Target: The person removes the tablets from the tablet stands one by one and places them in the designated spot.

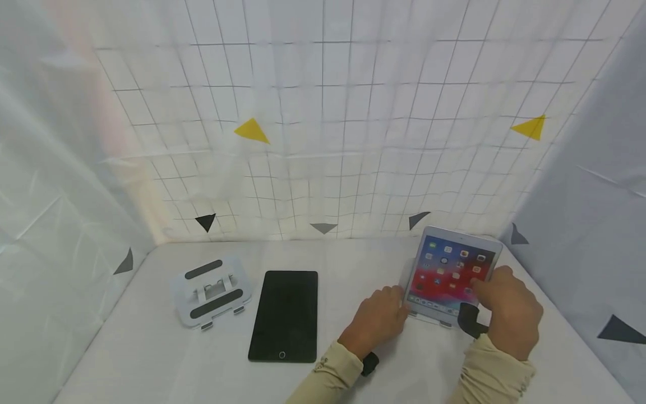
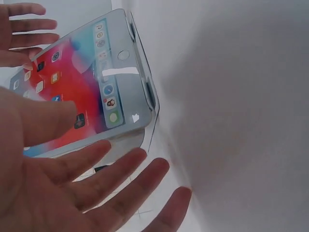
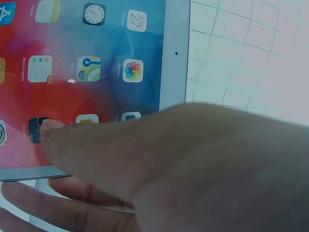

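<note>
Upper limbs of the person, both reaching forward. Left hand (image 1: 379, 318): forearm slanting toward the person's right, fingers extended and parted, thumb held apart from them. Right hand (image 1: 511, 308): thumb outstretched, well separated from the loosely straightened fingers. Tan sleeves (image 1: 497, 373) end near both wrists.

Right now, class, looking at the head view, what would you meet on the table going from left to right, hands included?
Pale stand, dark-screened tablet, left hand, lit tablet, right hand overlapping the lit tablet's right edge.
</note>
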Demonstrator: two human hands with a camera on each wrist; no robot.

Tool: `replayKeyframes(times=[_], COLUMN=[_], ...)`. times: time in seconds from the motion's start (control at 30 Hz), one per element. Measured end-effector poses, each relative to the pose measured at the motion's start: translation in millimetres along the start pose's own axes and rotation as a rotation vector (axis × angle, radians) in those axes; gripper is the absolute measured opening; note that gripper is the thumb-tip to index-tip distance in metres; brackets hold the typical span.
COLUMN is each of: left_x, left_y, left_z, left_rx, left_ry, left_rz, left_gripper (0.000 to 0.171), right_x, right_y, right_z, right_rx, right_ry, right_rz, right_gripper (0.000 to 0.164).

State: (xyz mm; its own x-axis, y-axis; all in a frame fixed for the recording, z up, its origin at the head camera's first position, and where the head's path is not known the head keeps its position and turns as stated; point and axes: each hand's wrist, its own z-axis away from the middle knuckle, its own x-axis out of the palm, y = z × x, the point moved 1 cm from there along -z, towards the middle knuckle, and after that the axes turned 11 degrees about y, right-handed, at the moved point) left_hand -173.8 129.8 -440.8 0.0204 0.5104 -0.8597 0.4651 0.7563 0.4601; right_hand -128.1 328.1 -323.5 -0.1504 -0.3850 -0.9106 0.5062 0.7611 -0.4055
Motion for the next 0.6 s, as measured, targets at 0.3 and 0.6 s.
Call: replayKeyframes(times=[0.3,0.6], left_x=[2.0,0.3], left_y=[-0.3,-2.0], left_z=[3.3,2.6], left_rx=[0.006,0.005], left_ry=[-0.050,-0.042], left_rz=[0.029,0.266], left_gripper=[0.044,0.046], right_x=[1.1,1.3], right_y=[-2.0,-5.7], right_z=[1.6,0.6], right_rx=[-0.006,0.002], right_ry=[0.029,0.060], right_rz=[0.020,0.017], right_gripper=[0.059,0.060])
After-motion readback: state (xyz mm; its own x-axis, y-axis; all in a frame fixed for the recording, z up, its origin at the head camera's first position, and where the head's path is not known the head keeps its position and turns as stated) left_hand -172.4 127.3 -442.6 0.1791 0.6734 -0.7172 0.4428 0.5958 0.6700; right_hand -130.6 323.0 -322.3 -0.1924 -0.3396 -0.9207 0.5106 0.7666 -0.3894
